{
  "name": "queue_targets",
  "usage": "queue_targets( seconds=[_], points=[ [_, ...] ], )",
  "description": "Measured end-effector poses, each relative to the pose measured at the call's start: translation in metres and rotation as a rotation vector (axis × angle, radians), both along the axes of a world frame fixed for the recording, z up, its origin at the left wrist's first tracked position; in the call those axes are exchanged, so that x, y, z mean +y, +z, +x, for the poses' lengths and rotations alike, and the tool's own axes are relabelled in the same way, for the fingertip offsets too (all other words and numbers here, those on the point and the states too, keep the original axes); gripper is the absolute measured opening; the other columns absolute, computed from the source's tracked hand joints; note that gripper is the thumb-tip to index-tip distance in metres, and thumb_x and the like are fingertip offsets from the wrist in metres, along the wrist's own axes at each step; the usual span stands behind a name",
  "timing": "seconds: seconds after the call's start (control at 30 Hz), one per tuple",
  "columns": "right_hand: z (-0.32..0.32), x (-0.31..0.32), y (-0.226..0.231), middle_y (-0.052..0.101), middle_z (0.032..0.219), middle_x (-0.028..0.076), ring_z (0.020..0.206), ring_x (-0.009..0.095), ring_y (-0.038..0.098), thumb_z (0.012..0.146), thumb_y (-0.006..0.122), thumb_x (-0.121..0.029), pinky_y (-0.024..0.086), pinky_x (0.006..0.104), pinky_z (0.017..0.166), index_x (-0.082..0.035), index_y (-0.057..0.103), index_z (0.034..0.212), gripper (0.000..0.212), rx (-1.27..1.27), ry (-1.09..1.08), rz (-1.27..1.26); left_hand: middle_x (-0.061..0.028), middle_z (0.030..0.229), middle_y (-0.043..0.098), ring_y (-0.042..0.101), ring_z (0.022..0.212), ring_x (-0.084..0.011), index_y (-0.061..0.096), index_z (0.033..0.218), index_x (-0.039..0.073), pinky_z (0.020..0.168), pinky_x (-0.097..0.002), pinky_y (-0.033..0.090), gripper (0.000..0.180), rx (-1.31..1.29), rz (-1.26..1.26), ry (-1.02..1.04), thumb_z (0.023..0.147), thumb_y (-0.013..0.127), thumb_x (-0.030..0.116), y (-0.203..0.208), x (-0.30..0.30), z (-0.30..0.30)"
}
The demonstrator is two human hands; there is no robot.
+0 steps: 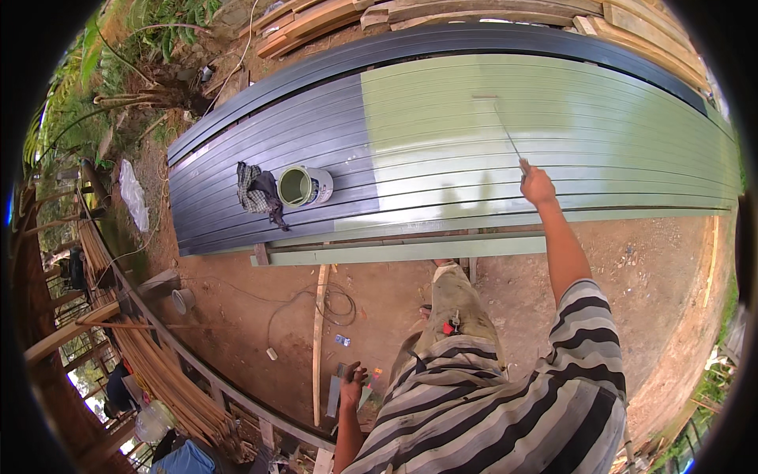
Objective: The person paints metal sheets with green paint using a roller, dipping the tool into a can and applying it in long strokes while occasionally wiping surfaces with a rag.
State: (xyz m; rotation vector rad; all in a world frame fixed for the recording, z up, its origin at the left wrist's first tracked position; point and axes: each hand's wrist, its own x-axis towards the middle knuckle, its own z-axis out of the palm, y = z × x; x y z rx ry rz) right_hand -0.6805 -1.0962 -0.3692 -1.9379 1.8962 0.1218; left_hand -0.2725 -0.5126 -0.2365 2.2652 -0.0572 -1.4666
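While the left hand hangs spread, right fingers clamp the roller handle, angled up-left across green boards.

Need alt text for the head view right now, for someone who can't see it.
The person's right hand holds a long-handled paint roller out over a wide bed of long slats, green on the right, dark on the left. An open paint can and a rag sit on the dark part; the left hand hangs empty.

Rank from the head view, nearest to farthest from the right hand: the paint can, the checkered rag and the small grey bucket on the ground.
From the right hand:
1. Paint can, to its left on the dark slats.
2. Checkered rag, just left of the can.
3. Small grey bucket, on the dirt at lower left.
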Motion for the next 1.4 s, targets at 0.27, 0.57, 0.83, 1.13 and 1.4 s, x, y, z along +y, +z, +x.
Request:
queue_targets(
  seconds=[0.27,0.57,0.83,1.13,1.4],
  points=[
    [0.028,-0.205,-0.042,0.065,0.111,0.020,0.102,0.039,0.062,0.092,0.044,-0.026,0.050,0.0496,0.090,-0.020,0.056,0.131,0.041,-0.003,-0.027,-0.127,-0.0147,0.108,0.067,0.067,0.093,-0.0220,0.054,0.128,0.005,0.075,-0.0326,0.051,0.040,0.004,0.075,-0.063,0.096,0.057,0.027,-0.011,-0.017,0.002],
    [0.013,-0.169,-0.010,0.064,0.114,0.016,0.103,0.038,0.062,0.090,0.049,-0.021,0.051,0.0492,0.088,-0.028,0.052,0.135,0.046,0.069,0.012,-0.033,-0.0128,0.106,0.068,0.066,0.093,-0.0202,0.055,0.127,0.002,0.079,-0.0311,0.051,0.038,-0.079,0.060,0.000,0.096,0.055,0.023,0.010,-0.053,0.006],
    [-0.050,0.034,0.051,0.067,0.101,0.021,0.092,0.041,0.063,0.087,0.051,-0.018,0.052,0.0489,0.082,-0.021,0.056,0.131,0.045,0.010,0.085,0.048,-0.0136,0.112,0.066,0.065,0.097,-0.0212,0.053,0.131,0.007,0.078,-0.0322,0.049,0.042,0.037,-0.089,-0.025,0.095,0.056,0.029,-0.027,-0.033,0.001],
    [-0.109,0.304,0.093,0.067,0.102,0.019,0.096,0.038,0.065,0.083,0.054,-0.019,0.053,0.0448,0.084,-0.016,0.063,0.123,0.041,0.040,0.013,0.133,-0.0124,0.111,0.066,0.063,0.097,-0.0215,0.052,0.131,0.005,0.076,-0.0330,0.049,0.044,0.021,-0.275,0.041,0.095,0.056,0.029,-0.064,0.052,0.001],
    [-0.026,0.427,0.158,0.067,0.100,0.023,0.094,0.038,0.065,0.082,0.057,-0.017,0.053,0.0435,0.084,-0.015,0.062,0.125,0.043,-0.003,0.210,0.180,-0.0127,0.107,0.067,0.065,0.088,-0.0233,0.053,0.128,0.009,0.071,-0.0359,0.050,0.039,-0.001,-0.151,0.459,0.095,0.055,0.031,-0.095,0.294,-0.029]
  ],
)
